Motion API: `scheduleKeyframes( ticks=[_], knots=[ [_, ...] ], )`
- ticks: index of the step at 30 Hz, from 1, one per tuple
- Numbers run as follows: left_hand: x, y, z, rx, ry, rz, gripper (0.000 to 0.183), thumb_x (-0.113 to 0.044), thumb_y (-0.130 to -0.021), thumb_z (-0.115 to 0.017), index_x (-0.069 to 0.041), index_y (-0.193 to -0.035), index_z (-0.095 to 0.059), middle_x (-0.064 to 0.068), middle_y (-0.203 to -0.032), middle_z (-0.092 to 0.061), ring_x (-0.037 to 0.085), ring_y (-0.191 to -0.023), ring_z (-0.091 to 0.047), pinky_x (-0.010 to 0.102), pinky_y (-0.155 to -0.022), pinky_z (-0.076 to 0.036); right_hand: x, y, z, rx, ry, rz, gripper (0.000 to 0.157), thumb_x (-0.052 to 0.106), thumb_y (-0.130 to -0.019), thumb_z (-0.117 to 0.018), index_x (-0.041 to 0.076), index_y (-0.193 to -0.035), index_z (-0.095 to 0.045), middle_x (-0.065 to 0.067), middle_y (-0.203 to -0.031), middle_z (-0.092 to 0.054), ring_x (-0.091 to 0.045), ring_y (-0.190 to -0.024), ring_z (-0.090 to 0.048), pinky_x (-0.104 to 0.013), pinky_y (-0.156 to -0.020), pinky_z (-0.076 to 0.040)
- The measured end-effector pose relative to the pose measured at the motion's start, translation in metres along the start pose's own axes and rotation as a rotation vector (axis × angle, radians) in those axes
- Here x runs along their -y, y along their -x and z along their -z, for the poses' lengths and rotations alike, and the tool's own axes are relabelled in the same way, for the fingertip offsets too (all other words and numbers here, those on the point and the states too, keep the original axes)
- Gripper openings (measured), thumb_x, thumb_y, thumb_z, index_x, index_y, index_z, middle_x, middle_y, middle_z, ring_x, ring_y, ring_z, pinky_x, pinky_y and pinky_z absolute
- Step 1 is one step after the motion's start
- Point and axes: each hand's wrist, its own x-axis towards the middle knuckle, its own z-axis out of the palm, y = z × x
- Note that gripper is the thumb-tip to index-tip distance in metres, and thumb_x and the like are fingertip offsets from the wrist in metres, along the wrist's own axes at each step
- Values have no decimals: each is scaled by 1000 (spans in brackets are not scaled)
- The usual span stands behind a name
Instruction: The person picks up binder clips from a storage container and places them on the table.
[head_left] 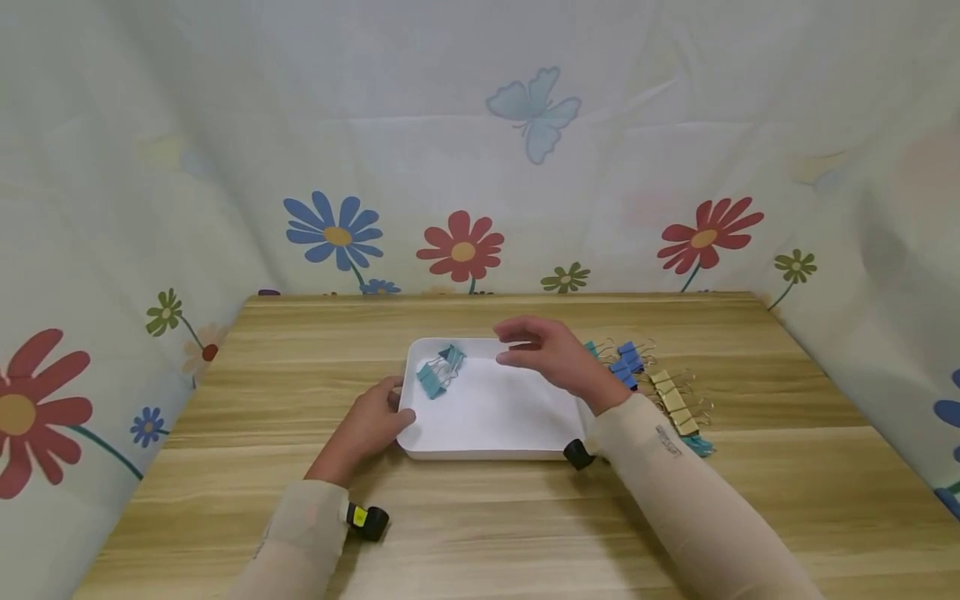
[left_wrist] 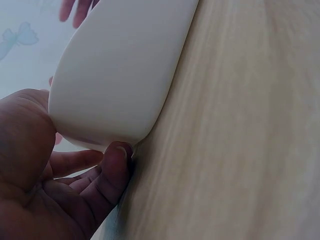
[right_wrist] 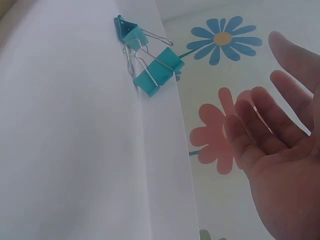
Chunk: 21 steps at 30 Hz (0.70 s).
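A shallow white tray [head_left: 495, 417] lies on the wooden table, with teal binder clips [head_left: 431, 380] at its far left corner. My left hand [head_left: 372, 425] grips the tray's left edge, thumb over the rim and fingers at the outer wall; the left wrist view shows those curled fingers [left_wrist: 116, 165] low against the tray's end. Over the tray's far right part hovers my right hand [head_left: 551, 354], its fingers loosely bent and holding nothing. From the right wrist, its bare palm [right_wrist: 290, 185] appears beside the tray, apart from the teal clips [right_wrist: 159, 71].
Right of the tray sit more binder clips: blue ones [head_left: 627, 363], a row of yellow ones [head_left: 674, 403] and teal ones [head_left: 699, 446] at the near end. My right forearm passes close by them. A flowered curtain [head_left: 420, 167] hangs behind the table [head_left: 300, 333].
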Motion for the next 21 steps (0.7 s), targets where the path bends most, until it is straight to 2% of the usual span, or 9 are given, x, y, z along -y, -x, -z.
scheduleKeyframes(
  ticks=[7, 11, 21],
  knots=[
    [2, -2, 0, -3, -4, -6, 62, -21, -85, -61, -7, -142, -43, 15, -113, -64, 22, -89, -60, 34, -75, -52, 2, -16, -9, 42, 28, 1, 45, 29, -85, -73, 22, -127, -60, -6, -134, -58, -31, -129, -51, -44, -101, -47],
    [3, -2, 0, -2, 2, -4, 62, -21, -85, -61, -7, -142, -43, 15, -114, -64, 22, -88, -60, 33, -74, -52, 3, -27, -16, 82, 26, 12, 45, 26, -85, -73, 20, -128, -60, -11, -137, -56, -32, -131, -50, -45, -103, -45],
    [1, -1, 1, -6, 5, 5, 61, -23, -86, -62, -8, -142, -43, 16, -123, -63, 24, -99, -62, 43, -91, -51, 1, -48, -34, 135, 55, 2, 42, 20, -86, -71, 21, -126, -61, -5, -134, -59, -23, -127, -54, -41, -106, -42]
  ],
)
